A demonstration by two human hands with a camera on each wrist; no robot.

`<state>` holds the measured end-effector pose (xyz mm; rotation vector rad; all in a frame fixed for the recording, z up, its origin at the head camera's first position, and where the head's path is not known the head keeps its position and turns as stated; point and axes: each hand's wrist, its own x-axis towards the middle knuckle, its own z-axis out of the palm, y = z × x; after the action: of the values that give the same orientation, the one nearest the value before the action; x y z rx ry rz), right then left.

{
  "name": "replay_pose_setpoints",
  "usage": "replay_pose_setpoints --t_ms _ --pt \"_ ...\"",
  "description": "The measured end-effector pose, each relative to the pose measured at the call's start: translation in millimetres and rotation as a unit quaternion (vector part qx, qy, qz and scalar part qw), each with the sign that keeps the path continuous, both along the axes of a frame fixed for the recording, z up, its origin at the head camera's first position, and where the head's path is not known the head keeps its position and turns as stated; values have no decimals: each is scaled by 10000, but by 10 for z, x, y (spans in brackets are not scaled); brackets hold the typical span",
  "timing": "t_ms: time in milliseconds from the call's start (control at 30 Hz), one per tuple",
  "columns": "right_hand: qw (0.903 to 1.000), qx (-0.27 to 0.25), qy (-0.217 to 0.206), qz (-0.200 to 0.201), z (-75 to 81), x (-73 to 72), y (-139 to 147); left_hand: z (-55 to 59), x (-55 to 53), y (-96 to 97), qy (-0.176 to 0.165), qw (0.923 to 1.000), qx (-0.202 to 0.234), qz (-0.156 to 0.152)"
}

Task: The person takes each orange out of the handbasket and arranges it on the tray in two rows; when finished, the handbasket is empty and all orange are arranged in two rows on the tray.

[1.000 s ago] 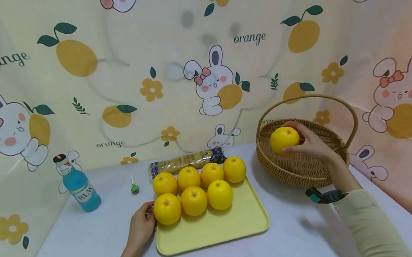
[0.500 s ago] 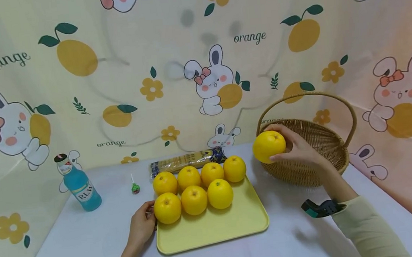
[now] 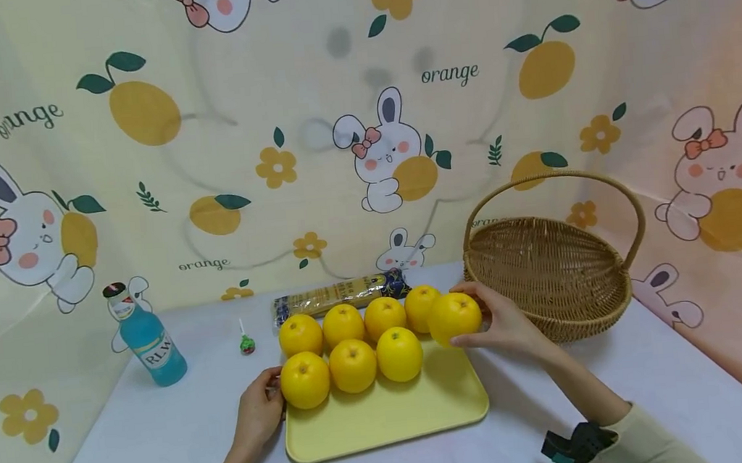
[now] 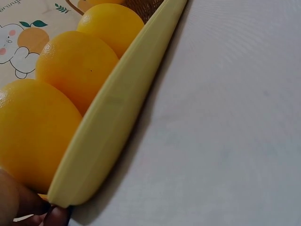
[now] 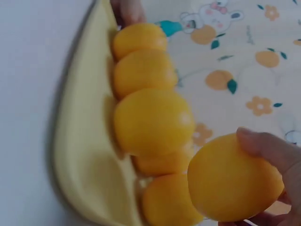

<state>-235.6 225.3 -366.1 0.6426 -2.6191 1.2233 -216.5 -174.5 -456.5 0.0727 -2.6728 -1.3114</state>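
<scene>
My right hand grips an orange between thumb and fingers, above the right side of a yellow tray. In the right wrist view, the held orange appears raised beside the others; whether it touches its neighbour is unclear. Two rows of oranges sit on the tray, several in the back row and three in front. At the tray's left edge, my left hand holds the rim. In the left wrist view, fingertips show at the tray's corner.
A wicker basket with a tall handle stands at the back right. Behind the tray lies a long packet in gold and blue wrapping. To the left are a blue bottle and a green lollipop. A printed cloth hangs behind the table.
My right hand has carried the orange out of the basket, leftward and down to the tray's right side. My left hand has stayed at the tray's left edge.
</scene>
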Motion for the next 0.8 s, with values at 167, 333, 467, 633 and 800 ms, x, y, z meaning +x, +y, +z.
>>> replay_pose_setpoints --t_ms 167,333,467,633,800 --pt "9993 347 -96 -49 -222 -9 -24 -18 4 -1 19 10000 19 24" --pt "9986 529 -64 1 -368 -39 -54 -20 -7 11 11 10000 47 26" --pt "9981 607 -88 -11 -445 -71 -78 -25 -13 19 16 10000 58 25" --pt "9978 643 -159 -99 -484 -76 -121 -26 -9 16 -5 9999 100 17" --pt "9980 592 -232 -27 -466 -78 -151 2 -13 7 44 10000 59 47"
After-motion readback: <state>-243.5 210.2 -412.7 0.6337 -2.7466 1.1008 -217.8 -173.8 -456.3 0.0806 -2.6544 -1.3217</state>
